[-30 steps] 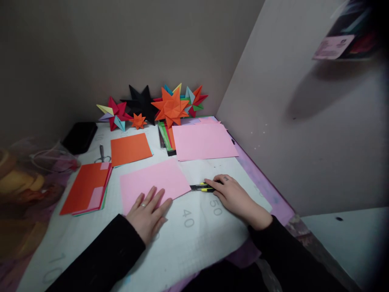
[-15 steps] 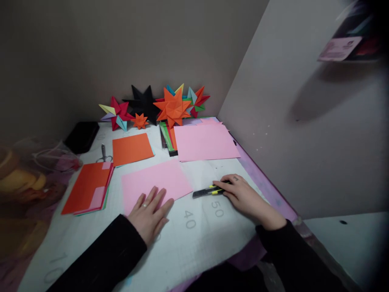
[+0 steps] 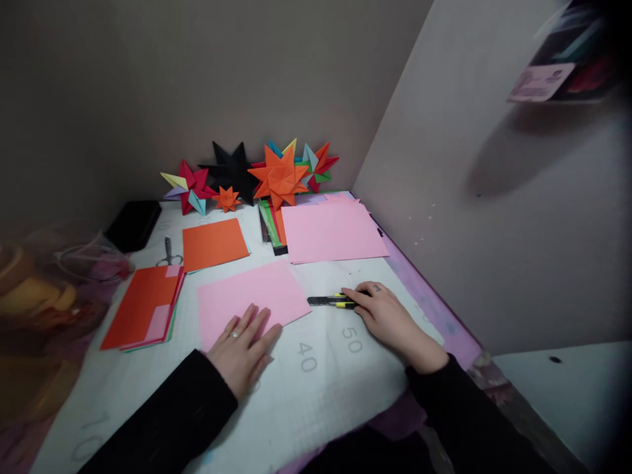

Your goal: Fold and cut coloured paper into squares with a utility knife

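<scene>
Grey walls meet behind a desk (image 3: 447,326) covered by a numbered mat (image 3: 320,388). Left hand (image 3: 241,349) lies open, palm flat on the near corner of a pink sheet (image 3: 251,296) at centre frame. Right hand (image 3: 390,319), right of centre, closes its fingers on the rear of a cutter (image 3: 326,301) lying on the mat, tip just beside the sheet's right edge. Blade state: cannot tell. Risks: an extended blade could run toward the left fingers; light pressure could let the sheet slip and skew.
</scene>
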Available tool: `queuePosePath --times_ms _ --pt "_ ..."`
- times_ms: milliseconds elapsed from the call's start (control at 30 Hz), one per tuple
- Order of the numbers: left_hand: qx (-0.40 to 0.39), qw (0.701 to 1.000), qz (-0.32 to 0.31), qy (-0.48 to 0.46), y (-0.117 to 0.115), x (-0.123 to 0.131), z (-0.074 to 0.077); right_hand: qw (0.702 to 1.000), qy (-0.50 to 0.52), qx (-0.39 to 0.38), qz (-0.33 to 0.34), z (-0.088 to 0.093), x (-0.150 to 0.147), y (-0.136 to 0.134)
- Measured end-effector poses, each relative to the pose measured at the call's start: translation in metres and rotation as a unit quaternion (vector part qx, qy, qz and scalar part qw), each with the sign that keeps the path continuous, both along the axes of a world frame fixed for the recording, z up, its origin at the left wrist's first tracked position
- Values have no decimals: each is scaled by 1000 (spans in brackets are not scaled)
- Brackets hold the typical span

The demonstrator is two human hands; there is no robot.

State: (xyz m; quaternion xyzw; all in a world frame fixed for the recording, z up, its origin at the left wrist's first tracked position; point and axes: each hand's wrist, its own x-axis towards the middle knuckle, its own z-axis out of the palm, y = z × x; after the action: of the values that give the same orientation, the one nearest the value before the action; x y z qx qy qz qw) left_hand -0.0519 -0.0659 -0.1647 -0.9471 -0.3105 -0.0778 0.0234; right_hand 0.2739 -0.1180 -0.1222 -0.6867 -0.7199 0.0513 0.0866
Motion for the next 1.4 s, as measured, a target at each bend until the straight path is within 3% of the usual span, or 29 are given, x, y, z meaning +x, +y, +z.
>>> queuePosePath --times_ms 633,967,1400 --pt "-29 999 11 -24 0 1 -6 996 -56 32 67 0 -25 11" --pt "-13 999 -6 -40 5 -3 -25 992 -82 40 90 -3 -19 11" --pt "-28 999 2 -32 5 -3 -26 988 -95 55 104 -1 -21 16"
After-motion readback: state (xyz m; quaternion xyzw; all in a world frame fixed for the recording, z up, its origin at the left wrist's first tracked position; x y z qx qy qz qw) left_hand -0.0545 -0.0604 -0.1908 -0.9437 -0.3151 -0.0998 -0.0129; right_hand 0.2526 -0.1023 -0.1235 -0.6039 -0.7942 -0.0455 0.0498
